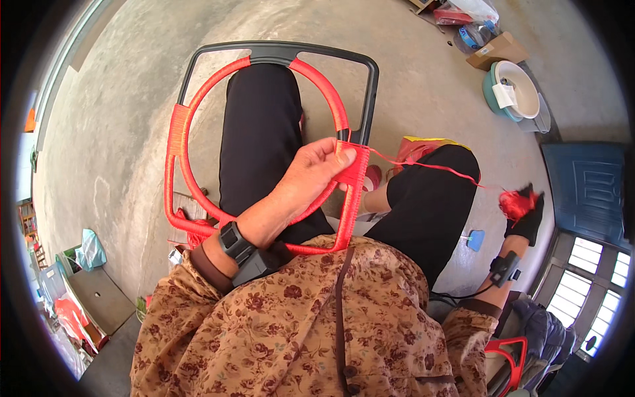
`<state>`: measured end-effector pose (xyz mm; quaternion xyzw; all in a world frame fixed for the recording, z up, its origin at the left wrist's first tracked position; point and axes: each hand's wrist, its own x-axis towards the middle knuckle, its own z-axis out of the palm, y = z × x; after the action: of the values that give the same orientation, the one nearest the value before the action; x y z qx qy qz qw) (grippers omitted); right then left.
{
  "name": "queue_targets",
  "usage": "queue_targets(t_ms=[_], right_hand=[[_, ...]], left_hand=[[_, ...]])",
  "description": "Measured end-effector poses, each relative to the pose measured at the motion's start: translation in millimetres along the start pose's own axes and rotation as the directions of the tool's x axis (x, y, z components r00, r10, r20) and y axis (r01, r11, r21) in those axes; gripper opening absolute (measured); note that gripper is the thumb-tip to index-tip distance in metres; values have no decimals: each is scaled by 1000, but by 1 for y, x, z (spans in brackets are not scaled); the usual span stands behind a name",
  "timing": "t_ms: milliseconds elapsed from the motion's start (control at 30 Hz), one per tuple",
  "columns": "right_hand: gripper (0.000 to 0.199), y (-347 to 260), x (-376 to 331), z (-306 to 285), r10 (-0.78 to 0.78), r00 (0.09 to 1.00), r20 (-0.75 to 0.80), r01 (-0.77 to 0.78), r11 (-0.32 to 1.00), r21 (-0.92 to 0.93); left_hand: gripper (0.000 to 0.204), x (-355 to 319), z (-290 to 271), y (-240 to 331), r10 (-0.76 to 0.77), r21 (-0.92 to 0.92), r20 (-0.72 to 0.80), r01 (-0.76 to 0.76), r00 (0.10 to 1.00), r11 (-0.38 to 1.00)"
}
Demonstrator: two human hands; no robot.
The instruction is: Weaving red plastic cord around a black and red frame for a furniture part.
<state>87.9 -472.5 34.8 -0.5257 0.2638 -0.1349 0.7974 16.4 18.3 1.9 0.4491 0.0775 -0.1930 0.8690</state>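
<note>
A square dark frame with a round ring inside it [376, 79] rests across my lap, much of it wrapped in red cord. My bare left hand [317, 162] pinches the wrapped band [358, 173] where ring and right side meet, thumb on top. From there a strand of red cord [430, 167] runs out to the right. Far out at that side, my right hand [527, 221], in a black glove, is closed around a bundle of red cord [517, 205]. The frame's top edge and upper right side show bare dark material.
More red cord [193, 228] hangs by the frame's lower left corner. A red and yellow bag [423, 147] lies beyond my right knee. Basins [519, 89], a cardboard box [497, 51] and a large plastic bottle [473, 38] stand at the far right. Another red frame [514, 357] is at lower right.
</note>
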Motion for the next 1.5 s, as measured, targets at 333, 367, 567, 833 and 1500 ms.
queue_targets(t_ms=[333,367,567,833,1500], right_hand=[[49,156,-147,196,720,125,683,803,332,-496],[49,174,-145,202,721,124,682,803,331,-495],[53,193,-123,229,195,584,788,394,780,-486],[41,158,-176,264,-266,273,925,929,321,-182],[24,86,-33,110,-31,978,205,58,990,-127]], left_hand=[[23,6,-6,-8,59,37,-222,-52,973,998],[21,6,-2,-4,-13,40,-241,23,970,999],[16,2,-1,-7,315,256,-300,-243,900,936],[21,-13,14,10,837,789,76,-546,542,282],[18,7,-3,-4,270,37,-236,-269,934,962]])
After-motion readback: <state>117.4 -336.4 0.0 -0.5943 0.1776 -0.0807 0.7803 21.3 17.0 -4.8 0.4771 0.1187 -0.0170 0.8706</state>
